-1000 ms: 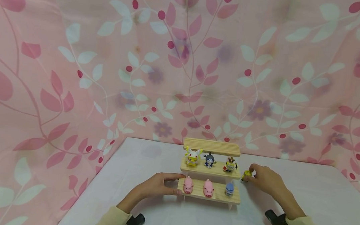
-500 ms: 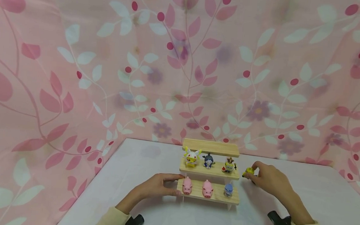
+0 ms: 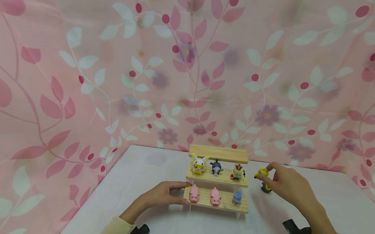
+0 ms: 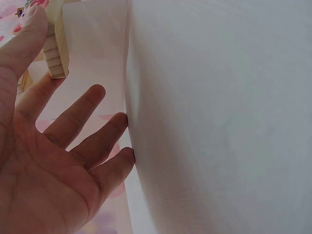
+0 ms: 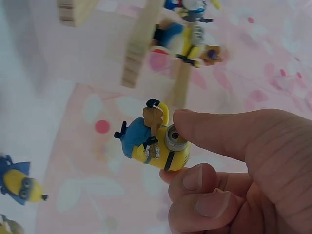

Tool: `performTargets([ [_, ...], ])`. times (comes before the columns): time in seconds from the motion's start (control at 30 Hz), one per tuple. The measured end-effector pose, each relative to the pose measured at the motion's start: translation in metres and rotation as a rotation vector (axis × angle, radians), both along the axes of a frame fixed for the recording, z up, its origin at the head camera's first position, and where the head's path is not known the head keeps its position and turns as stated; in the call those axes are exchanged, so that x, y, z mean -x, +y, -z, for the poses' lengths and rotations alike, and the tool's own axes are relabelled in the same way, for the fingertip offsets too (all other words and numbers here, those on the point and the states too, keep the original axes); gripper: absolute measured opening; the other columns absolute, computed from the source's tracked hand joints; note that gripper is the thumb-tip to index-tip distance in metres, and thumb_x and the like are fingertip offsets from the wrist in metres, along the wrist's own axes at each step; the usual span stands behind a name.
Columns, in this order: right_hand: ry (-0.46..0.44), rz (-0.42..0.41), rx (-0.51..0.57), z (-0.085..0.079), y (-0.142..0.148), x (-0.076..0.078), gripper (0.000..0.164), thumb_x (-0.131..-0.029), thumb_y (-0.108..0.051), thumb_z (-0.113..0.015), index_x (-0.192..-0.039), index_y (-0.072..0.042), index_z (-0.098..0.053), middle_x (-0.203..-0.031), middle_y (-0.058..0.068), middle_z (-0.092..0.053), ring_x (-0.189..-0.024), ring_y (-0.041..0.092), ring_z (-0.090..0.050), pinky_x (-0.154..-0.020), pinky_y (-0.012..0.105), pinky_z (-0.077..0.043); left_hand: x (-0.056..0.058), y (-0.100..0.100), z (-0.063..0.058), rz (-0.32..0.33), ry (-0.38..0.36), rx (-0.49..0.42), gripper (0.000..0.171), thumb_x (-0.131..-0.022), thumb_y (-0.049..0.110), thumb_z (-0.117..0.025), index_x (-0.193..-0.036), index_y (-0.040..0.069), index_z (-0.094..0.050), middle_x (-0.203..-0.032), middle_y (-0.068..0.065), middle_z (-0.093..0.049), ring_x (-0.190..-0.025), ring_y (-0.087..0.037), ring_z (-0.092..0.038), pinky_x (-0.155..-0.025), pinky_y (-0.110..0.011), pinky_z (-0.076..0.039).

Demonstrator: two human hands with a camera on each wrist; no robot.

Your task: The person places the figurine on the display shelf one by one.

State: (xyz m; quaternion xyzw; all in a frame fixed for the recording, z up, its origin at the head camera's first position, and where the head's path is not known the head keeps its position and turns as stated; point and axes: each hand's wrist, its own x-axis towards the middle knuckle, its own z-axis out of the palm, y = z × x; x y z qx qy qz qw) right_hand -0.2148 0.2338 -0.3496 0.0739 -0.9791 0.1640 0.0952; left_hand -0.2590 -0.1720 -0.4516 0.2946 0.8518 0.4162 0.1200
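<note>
My right hand (image 3: 292, 184) pinches a yellow Minion figurine (image 5: 163, 144) in blue overalls, between thumb and fingers, raised beside the shelf. The figurine carries a small brown item; in the right wrist view it lies tilted sideways. My left hand (image 3: 163, 193) grips the left end of the lower board of a wooden tiered display shelf (image 3: 225, 199); its thumb and index finger are on opposite edges. In the left wrist view, the board end (image 4: 57, 56) sits between them, the other fingers spread below. Two pink pigs (image 3: 194, 194) and a blue-capped figurine (image 3: 237, 198) stand on that board.
On the middle board stand a white-and-yellow figurine (image 3: 199, 165), a dark-haired figurine (image 3: 216, 168) and a crowned Minion (image 3: 237, 172). The top board (image 3: 218, 154) is bare. Another yellow-and-blue figurine (image 3: 266, 187) is on the white table below my right hand. A floral curtain (image 3: 189, 78) hangs behind.
My right hand has lifted the Minion figurine up off the table and moved slightly right, exposing another figurine beneath. The left hand keeps its grip on the shelf.
</note>
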Motion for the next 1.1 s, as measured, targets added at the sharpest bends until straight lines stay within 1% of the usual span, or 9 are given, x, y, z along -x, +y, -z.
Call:
performTargets([
  [0.13, 0.03, -0.009, 0.0, -0.01, -0.003, -0.005, 0.056, -0.086, -0.052, -0.072, -0.111, -0.003, -0.061, -0.065, -0.003, -0.052, -0.053, 0.015, -0.046, -0.045, 0.031, -0.04, 0.0, 0.0, 0.0, 0.003, 0.008, 0.005, 0.055, -0.086, 0.044, -0.076, -0.137, 0.034, -0.059, -0.136, 0.013, -0.057, -0.129, -0.017, -0.049, -0.106, -0.044, -0.042],
  [0.3, 0.052, -0.019, 0.011, -0.018, -0.008, -0.008, 0.057, -0.087, -0.055, -0.07, -0.114, -0.005, -0.06, -0.064, -0.004, -0.051, -0.05, 0.014, -0.046, -0.044, 0.031, -0.039, -0.001, 0.0, -0.001, 0.006, 0.01, 0.003, 0.055, -0.086, 0.044, -0.076, -0.137, 0.034, -0.059, -0.136, 0.013, -0.057, -0.129, -0.018, -0.05, -0.105, -0.044, -0.042],
  [0.47, 0.078, -0.034, 0.02, -0.026, -0.016, -0.01, 0.056, -0.087, -0.054, -0.07, -0.115, -0.006, -0.061, -0.063, -0.005, -0.05, -0.047, 0.013, -0.045, -0.042, 0.03, -0.038, 0.0, 0.0, -0.001, 0.003, 0.003, 0.002, 0.055, -0.086, 0.044, -0.076, -0.137, 0.035, -0.059, -0.136, 0.014, -0.056, -0.13, -0.018, -0.049, -0.105, -0.044, -0.042],
  [0.67, 0.105, -0.054, 0.024, -0.04, -0.027, -0.011, 0.056, -0.089, -0.054, -0.068, -0.116, -0.006, -0.061, -0.065, -0.004, -0.052, -0.046, 0.012, -0.046, -0.041, 0.03, -0.038, 0.0, -0.001, 0.0, 0.006, 0.008, 0.008, 0.055, -0.086, 0.044, -0.076, -0.137, 0.035, -0.059, -0.136, 0.015, -0.056, -0.129, -0.017, -0.05, -0.105, -0.043, -0.042],
  [0.83, 0.149, -0.093, 0.029, -0.05, -0.039, -0.007, 0.053, -0.088, -0.054, -0.069, -0.115, -0.009, -0.062, -0.067, -0.004, -0.052, -0.049, 0.013, -0.044, -0.042, 0.029, -0.037, 0.0, 0.0, 0.001, 0.003, 0.005, 0.014, 0.054, -0.086, 0.044, -0.076, -0.136, 0.036, -0.059, -0.136, 0.015, -0.056, -0.129, -0.017, -0.05, -0.105, -0.044, -0.042],
  [0.93, 0.164, -0.119, 0.032, -0.056, -0.049, -0.003, 0.048, -0.088, -0.05, -0.071, -0.113, -0.01, -0.063, -0.066, -0.004, -0.052, -0.05, 0.014, -0.044, -0.043, 0.029, -0.037, 0.0, 0.0, 0.001, 0.0, 0.004, 0.013, 0.054, -0.085, 0.044, -0.076, -0.136, 0.036, -0.059, -0.136, 0.015, -0.056, -0.129, -0.017, -0.05, -0.105, -0.044, -0.042],
  [1.1, 0.164, -0.167, 0.032, -0.066, -0.067, 0.006, 0.041, -0.088, -0.044, -0.073, -0.11, -0.011, -0.065, -0.065, -0.006, -0.052, -0.051, 0.014, -0.045, -0.044, 0.029, -0.037, 0.0, 0.0, 0.0, 0.0, 0.0, 0.004, 0.054, -0.085, 0.044, -0.077, -0.136, 0.036, -0.059, -0.136, 0.015, -0.057, -0.129, -0.017, -0.05, -0.105, -0.044, -0.042],
])
